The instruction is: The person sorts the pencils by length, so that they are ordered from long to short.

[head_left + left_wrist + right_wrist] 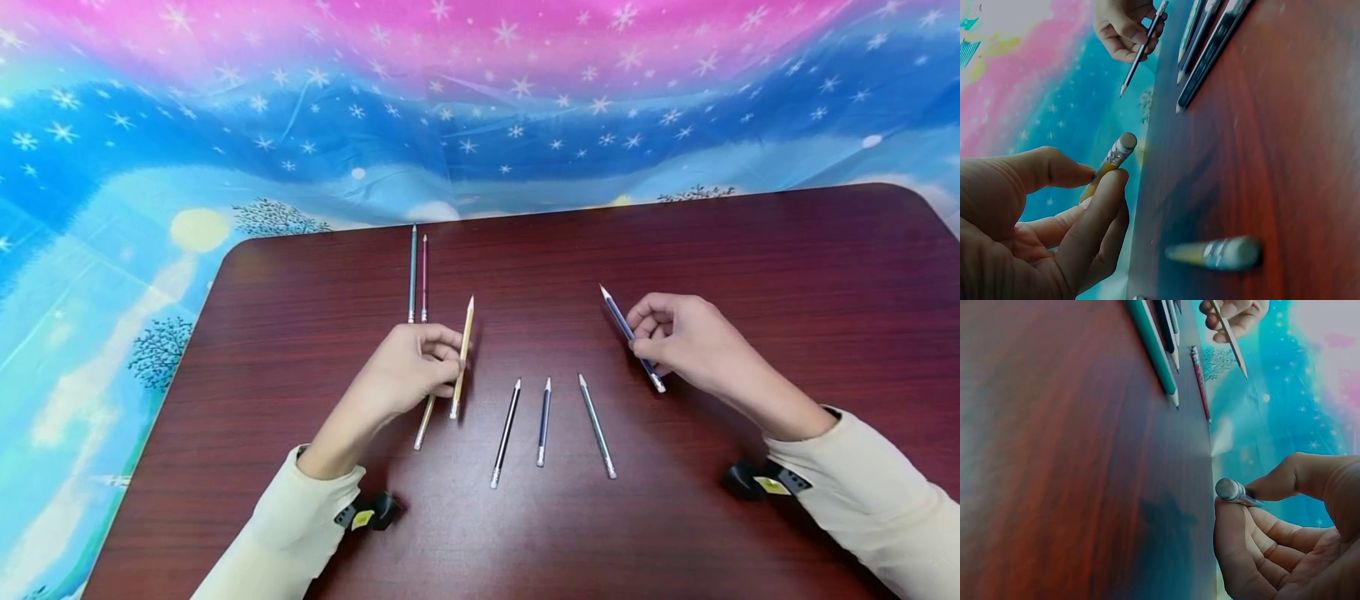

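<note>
My left hand (411,367) pinches a yellow pencil (467,329) between thumb and fingers, its point away from me; the eraser end (1124,145) faces the left wrist camera. Under that hand lies a second yellow pencil (424,427), partly hidden. On the right, my right hand (686,342) pinches a dark blue-purple pencil (617,314), tip toward the upper left, with its eraser (1229,489) close in the right wrist view. Between the hands lie a black pencil (506,433), a dark blue pencil (543,423) and a green pencil (597,427).
Farther back on the left, a teal pencil (412,271) and a dark red pencil (425,279) lie side by side, the teal one reaching the far edge. The brown wooden table (712,250) has rounded corners. Behind it hangs a snowflake-patterned cloth (480,108).
</note>
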Tool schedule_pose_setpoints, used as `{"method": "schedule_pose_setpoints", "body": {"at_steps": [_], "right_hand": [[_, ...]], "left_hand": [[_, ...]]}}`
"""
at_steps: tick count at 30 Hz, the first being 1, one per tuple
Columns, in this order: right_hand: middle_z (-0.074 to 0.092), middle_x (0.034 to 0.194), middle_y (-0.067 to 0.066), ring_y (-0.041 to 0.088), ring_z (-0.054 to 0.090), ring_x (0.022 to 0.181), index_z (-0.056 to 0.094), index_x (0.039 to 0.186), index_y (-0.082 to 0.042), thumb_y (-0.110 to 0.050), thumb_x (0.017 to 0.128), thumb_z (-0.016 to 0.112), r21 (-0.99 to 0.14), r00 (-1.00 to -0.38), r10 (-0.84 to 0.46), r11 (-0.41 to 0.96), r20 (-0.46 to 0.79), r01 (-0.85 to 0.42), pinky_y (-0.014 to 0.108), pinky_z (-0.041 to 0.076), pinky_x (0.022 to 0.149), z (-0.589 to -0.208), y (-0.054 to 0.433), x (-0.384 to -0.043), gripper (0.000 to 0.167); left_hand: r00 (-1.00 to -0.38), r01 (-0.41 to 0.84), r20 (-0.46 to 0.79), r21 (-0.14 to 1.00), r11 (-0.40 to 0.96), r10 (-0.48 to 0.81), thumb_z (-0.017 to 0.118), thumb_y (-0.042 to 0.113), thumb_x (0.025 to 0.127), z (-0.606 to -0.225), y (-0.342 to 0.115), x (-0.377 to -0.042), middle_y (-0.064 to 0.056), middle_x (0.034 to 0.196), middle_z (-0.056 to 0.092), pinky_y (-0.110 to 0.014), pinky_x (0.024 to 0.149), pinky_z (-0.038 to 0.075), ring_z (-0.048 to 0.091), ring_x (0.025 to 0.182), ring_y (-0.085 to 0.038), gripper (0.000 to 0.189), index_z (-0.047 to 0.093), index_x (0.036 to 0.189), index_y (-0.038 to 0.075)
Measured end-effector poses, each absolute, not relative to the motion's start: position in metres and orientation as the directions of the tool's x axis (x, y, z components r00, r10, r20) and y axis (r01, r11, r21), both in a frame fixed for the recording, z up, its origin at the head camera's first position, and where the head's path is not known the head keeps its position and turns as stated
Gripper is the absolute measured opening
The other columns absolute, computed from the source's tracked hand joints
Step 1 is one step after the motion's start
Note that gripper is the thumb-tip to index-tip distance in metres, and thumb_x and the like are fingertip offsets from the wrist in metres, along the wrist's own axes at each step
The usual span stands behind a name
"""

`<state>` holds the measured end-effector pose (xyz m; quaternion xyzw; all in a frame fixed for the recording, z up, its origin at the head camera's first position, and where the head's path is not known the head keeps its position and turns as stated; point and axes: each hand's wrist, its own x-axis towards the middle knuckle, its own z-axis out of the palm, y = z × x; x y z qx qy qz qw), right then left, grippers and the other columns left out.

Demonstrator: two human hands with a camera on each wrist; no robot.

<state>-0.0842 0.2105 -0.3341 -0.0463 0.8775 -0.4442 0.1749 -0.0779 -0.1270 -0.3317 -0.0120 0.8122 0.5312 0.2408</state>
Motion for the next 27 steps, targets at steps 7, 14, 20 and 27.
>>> {"method": "schedule_pose_setpoints", "body": {"at_steps": [7,14,20,27], "right_hand": [[0.064,0.086,0.006,0.009,0.062,0.07,0.063,0.113,0.005,0.001,0.092,0.063,-0.822,-0.931,-0.243,0.562,-0.272,0.094,0.028,0.061,0.061,-0.328,0.193,-0.098,0.021],[0.064,0.087,0.007,0.012,0.063,0.07,0.062,0.114,0.006,0.001,0.094,0.062,-0.848,-0.927,-0.257,0.519,-0.275,0.107,0.029,0.061,0.062,-0.323,0.176,-0.111,0.021],[0.065,0.087,0.008,0.014,0.063,0.07,0.062,0.114,0.006,0.002,0.093,0.061,-0.861,-0.925,-0.268,0.496,-0.27,0.107,0.028,0.061,0.061,-0.323,0.166,-0.118,0.022],[0.066,0.088,0.009,0.014,0.064,0.07,0.062,0.115,0.006,0.002,0.093,0.061,-0.867,-0.92,-0.271,0.482,-0.284,0.126,0.029,0.061,0.062,-0.323,0.162,-0.119,0.022]], "left_hand": [[-0.897,-0.304,-0.4,0.867,0.395,0.187,0.06,-0.003,0.098,-0.33,-0.135,-0.097,-0.014,0.097,0.071,-0.031,0.076,0.066,0.069,0.081,-0.01,0.029,0.068,0.126,-0.006],[-0.914,-0.315,-0.382,0.88,0.356,0.136,0.063,-0.002,0.099,-0.332,-0.139,-0.116,-0.017,0.103,0.073,-0.033,0.077,0.067,0.071,0.081,-0.011,0.032,0.065,0.13,-0.008],[-0.93,-0.302,-0.36,0.866,0.398,0.078,0.061,0.0,0.099,-0.335,-0.138,-0.134,-0.019,0.109,0.073,-0.032,0.077,0.067,0.072,0.08,-0.012,0.033,0.065,0.131,-0.004],[-0.943,-0.287,-0.333,0.832,0.475,0.013,0.066,0.003,0.098,-0.34,-0.133,-0.154,-0.015,0.104,0.076,-0.03,0.073,0.066,0.075,0.079,-0.014,0.028,0.07,0.125,0.0]]}}
